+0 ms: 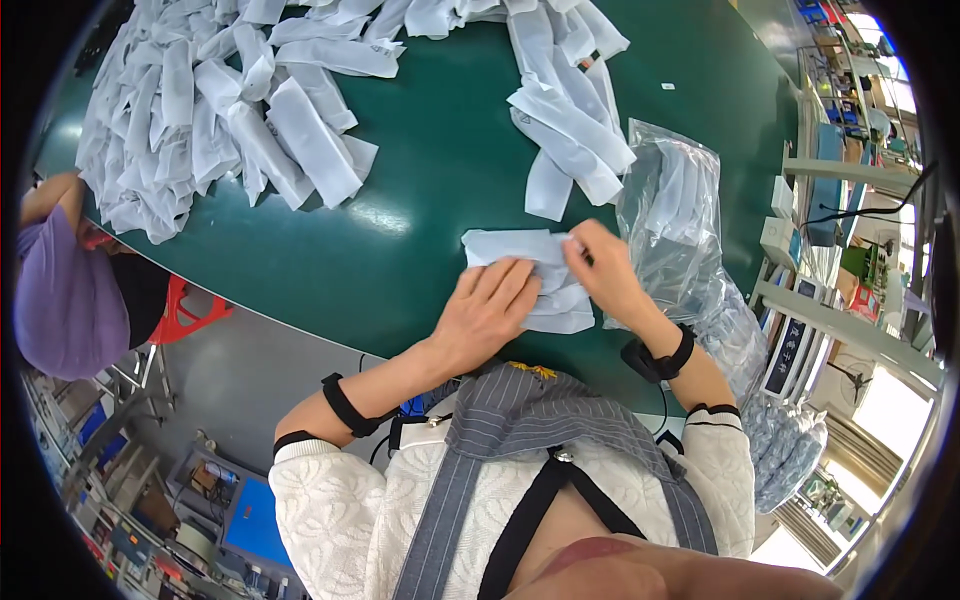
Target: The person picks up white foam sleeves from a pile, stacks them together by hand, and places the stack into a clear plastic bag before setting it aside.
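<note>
A small stack of flat white pouches (515,243) lies on the green table close to me, its pieces side by side and partly overlapping. My left hand (480,305) rests on the stack from the left, fingers stretched out flat across it. At the stack's upper right, my right hand (607,272) has its fingers curled, with thumb and forefinger pinching the end of a pouch. What lies under my left palm is hidden. Just right of my right hand, a clear plastic bag (640,265) lies flat with several white pouches in its far part.
A big heap of white pouches (165,130) covers the table's far left. More loose pouches (570,140) lie beyond my hands. Filled clear bags (780,450) sit low on the right, near shelving (840,170). Another person in purple (70,290) is at the left table edge by a red stool (190,310).
</note>
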Demonstrator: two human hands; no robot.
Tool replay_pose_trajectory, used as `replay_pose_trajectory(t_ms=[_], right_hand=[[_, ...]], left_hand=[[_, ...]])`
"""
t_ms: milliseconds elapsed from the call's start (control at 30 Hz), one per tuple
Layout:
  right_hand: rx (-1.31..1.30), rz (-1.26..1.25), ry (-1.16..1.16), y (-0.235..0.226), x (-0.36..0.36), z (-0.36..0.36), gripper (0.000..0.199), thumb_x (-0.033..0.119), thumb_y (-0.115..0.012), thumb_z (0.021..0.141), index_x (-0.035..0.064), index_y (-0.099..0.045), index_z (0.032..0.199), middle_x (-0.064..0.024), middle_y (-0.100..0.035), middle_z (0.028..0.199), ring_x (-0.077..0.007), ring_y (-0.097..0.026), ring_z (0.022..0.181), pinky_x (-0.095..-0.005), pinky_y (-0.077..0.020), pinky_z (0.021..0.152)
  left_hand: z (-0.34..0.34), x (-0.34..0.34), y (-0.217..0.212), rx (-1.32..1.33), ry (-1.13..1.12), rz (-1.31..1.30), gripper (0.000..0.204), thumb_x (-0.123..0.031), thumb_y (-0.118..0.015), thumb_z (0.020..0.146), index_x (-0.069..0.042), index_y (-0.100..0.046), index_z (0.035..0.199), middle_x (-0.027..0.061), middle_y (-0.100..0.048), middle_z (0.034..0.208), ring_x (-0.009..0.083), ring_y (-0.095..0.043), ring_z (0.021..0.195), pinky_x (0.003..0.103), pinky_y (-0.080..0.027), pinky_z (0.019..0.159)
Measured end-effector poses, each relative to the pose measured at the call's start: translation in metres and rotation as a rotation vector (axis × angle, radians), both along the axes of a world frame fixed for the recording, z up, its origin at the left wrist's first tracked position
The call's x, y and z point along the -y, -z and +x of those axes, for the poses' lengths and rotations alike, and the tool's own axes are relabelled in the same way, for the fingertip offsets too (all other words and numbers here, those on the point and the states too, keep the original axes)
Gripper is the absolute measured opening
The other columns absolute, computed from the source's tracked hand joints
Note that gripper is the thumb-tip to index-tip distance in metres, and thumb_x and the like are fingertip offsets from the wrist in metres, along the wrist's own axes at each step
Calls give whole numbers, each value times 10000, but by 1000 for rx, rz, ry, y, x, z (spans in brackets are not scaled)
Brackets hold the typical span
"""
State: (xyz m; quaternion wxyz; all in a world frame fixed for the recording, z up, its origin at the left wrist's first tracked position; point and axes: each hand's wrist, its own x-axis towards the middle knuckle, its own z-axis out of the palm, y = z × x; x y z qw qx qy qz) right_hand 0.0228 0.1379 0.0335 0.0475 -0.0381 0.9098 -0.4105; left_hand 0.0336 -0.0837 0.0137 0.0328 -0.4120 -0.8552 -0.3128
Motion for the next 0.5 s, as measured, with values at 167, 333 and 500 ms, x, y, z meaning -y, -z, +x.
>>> replay_pose_trajectory(t_ms=[167, 333, 500], right_hand=[[43, 247, -191, -11, 1, -14, 165, 120, -661, 854, 27, -547, 929, -115, -540, 799, -282, -569, 643, -331, -474, 597], [-341, 475, 30, -31, 22, -68, 262, 133, -672, 803, 45, -514, 993, -122, -546, 968, -332, -620, 855, -415, -515, 661], [-297, 545, 93, 20, 23, -114, 227, 53, -625, 764, 33, -527, 968, -128, -551, 960, -315, -611, 905, -421, -528, 703]], left_hand=[[-39, 18, -7, 48, 116, -43, 602, -225, -796, 597, -94, -553, 1132, 145, -497, 1254, 298, -473, 1160, 496, -346, 978], [-40, 14, 3, 58, 155, -111, 701, -276, -836, 551, -116, -550, 1171, 161, -460, 1318, 331, -446, 1193, 539, -317, 1000], [-32, 18, 9, 100, 283, -143, 782, -272, -836, 548, -95, -526, 1244, 150, -474, 1306, 336, -448, 1190, 537, -306, 1011]])
